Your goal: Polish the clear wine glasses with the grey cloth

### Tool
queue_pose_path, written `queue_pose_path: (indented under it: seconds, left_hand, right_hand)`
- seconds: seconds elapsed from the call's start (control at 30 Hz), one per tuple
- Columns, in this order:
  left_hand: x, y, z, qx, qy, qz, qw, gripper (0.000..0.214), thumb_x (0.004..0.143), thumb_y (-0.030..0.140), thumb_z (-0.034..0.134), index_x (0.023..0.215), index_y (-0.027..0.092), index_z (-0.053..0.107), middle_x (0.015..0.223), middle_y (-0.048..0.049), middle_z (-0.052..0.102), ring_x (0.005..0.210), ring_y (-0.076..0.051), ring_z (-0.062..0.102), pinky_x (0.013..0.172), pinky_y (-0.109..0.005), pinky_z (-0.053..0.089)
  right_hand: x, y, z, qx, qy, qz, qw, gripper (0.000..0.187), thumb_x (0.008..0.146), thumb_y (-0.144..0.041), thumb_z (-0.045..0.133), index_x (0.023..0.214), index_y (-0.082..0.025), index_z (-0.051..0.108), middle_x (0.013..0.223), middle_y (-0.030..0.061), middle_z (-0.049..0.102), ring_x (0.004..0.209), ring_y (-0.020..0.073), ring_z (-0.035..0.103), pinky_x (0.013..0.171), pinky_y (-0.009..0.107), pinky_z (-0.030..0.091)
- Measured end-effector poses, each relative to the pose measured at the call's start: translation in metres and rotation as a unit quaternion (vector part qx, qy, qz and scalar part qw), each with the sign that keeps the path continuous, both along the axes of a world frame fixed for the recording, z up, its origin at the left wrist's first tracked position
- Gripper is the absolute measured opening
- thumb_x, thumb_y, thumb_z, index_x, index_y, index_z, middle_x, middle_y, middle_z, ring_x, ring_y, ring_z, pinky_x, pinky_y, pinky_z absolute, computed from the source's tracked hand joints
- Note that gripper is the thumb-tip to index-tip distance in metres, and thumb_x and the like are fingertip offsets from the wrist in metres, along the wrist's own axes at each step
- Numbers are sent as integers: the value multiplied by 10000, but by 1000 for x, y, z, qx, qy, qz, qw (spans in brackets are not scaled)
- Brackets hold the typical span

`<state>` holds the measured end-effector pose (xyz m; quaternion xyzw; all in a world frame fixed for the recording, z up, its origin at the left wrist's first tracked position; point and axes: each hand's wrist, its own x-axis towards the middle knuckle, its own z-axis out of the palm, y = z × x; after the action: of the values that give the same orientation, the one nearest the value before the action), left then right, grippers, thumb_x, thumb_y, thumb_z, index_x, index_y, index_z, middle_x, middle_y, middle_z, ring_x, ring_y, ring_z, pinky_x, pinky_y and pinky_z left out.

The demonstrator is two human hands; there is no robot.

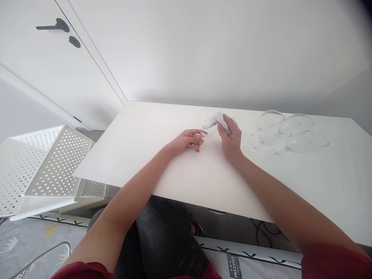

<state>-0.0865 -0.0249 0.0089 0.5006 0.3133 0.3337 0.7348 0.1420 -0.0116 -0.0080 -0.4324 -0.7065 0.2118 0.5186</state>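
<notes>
Over the middle of the white table, a clear wine glass (213, 132) is held tilted between my two hands. My left hand (190, 140) is closed around its stem end, fingers curled. In my right hand (231, 135) a white cloth (220, 118) is pressed against the bowl of the glass. How far the cloth reaches into the bowl I cannot tell. To the right of my right hand stand several clear wine glasses, one at the back (270, 119) and one at the right front (308, 141), grouped close together.
The white table (174, 116) runs along a white wall (203, 50). On the left are a white perforated metal rack (55, 162) and a door with a dark handle (59, 25). Below the table's front edge, dark cables (261, 230) lie on the floor.
</notes>
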Motion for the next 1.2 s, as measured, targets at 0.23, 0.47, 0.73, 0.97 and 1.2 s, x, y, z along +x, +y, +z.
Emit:
queue_pose_path:
  seconds: [0.23,0.47,0.73,0.97,1.2]
  left_hand:
    - [1,-1,-1,-8,3,46,999,396,897,477,842,1136,173,758,827,-5,600,610,-86,554,672,-304,570]
    - [1,0,0,17,-36,92,995,254,862,400,854,872,174,739,782,-10,579,609,-81,512,701,-297,583]
    - [0,-3,2,21,-4,68,997,403,832,532,903,841,179,709,768,9,499,621,-79,468,690,-293,563]
    - [0,-5,7,23,5,43,999,555,822,628,872,660,185,580,728,-1,450,624,-96,445,659,-303,565]
    - [1,-3,4,-2,-11,-6,1000,492,948,635,733,793,181,627,657,62,319,542,-76,315,649,-287,592]
  right_hand:
    - [-3,-5,-2,73,-110,-48,990,428,1045,-444,598,1395,-265,768,1114,133,627,908,263,663,817,434,619]
    - [-6,-11,-4,70,-193,29,978,436,1021,-409,637,1428,-307,758,1117,107,680,837,216,658,761,344,601]
    - [-6,-12,-2,47,-167,36,984,506,1043,-499,623,1484,-269,714,1234,132,772,935,259,737,873,388,622]
    - [-6,-13,-6,60,-122,42,990,495,1050,-503,597,1449,-247,737,1172,127,815,896,253,755,847,382,622]
    - [-6,-11,-11,75,-99,12,992,502,1062,-534,590,1444,-243,736,1138,111,833,830,227,753,790,363,633]
